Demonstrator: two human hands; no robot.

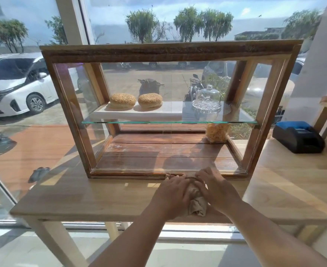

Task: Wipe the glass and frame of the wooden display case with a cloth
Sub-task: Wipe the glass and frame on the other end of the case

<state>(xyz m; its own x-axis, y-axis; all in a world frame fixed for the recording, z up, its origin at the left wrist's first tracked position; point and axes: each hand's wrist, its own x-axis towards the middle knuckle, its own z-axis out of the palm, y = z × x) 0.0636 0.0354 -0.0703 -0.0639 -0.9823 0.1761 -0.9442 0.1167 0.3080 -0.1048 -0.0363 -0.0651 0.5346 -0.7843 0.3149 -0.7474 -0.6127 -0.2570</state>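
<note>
The wooden display case (166,52) with glass panes stands on a light wooden table (81,197) before a large window. Its front bottom rail (120,173) runs just beyond my hands. A beige cloth (197,204) lies bunched on the table at the foot of the case. My left hand (173,193) lies over the cloth's left side, fingers pointing right. On the right side of the cloth rests my right hand (215,187), its fingers curled onto the fabric. Much of the cloth is hidden between the two hands.
Inside the case a glass shelf (168,122) carries two sesame buns (123,100) on a white board and a glass dome dish (207,100). A bag of yellow snacks (216,132) sits below. A black-and-blue receipt printer (298,136) stands at right.
</note>
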